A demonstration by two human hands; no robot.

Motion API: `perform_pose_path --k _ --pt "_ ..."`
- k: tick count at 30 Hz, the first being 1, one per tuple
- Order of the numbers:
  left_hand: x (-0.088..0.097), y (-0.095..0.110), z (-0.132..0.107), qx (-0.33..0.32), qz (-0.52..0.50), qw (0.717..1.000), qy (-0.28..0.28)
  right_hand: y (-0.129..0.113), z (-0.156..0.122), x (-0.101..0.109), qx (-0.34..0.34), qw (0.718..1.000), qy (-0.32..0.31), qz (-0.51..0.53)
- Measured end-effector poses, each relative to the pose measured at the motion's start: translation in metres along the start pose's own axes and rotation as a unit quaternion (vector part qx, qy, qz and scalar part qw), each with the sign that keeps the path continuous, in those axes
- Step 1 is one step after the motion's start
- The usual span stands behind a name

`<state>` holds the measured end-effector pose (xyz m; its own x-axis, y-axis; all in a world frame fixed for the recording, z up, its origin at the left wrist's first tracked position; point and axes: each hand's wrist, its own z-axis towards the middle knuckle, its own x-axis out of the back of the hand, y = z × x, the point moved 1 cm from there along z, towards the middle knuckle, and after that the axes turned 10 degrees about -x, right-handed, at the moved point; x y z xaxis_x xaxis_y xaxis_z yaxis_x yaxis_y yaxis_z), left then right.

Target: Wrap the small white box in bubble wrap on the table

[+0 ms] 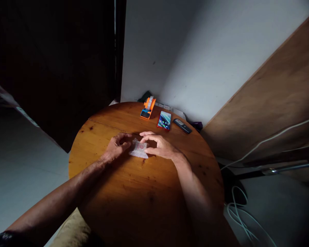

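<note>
A small whitish, wrinkled packet (pixel 139 149) with a reddish print lies on the round wooden table (pixel 149 185) between my hands. It looks like something wrapped in clear plastic, but its contents cannot be made out. My left hand (pixel 116 147) is at the packet's left edge, fingers curved and the thumb apart from them. From the right comes my right hand (pixel 161 145), its fingers arched and spread, with the thumb and fingertips at the packet's right side. Neither hand visibly grips it; whether the fingertips touch is hard to tell.
Toward the back of the table stand an orange tape dispenser (pixel 148 107), a phone (pixel 164 120) with its screen lit, and a dark handheld device (pixel 182 126). Behind is a white wall (pixel 175 51). Pale cables (pixel 238 212) lie on the floor at right.
</note>
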<state>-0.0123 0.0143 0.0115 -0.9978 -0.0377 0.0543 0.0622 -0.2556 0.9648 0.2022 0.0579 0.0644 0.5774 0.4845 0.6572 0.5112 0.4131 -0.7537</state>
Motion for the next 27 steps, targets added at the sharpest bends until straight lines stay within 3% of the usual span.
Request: perform_pose_path --k 4,7,16,22,27 --pt "-0.002 0.003 -0.004 -0.058 0.109 0.989 -0.077 -0.003 0.005 -0.012 0.003 0.999 0.040 0.003" --pt "-0.002 0.004 -0.006 -0.088 0.136 0.982 -0.101 -0.004 0.008 -0.017 0.010 0.995 0.090 0.041" --pt "-0.010 0.006 -0.013 -0.042 -0.092 0.977 -0.188 -0.009 0.006 -0.012 -0.002 0.950 0.182 0.253" --pt "-0.008 0.011 -0.014 -0.018 -0.132 0.966 -0.221 -0.004 0.009 -0.009 -0.035 0.911 0.248 0.327" --pt "-0.008 0.012 -0.012 0.012 -0.148 0.968 -0.202 0.007 0.012 -0.007 -0.061 0.887 0.296 0.349"
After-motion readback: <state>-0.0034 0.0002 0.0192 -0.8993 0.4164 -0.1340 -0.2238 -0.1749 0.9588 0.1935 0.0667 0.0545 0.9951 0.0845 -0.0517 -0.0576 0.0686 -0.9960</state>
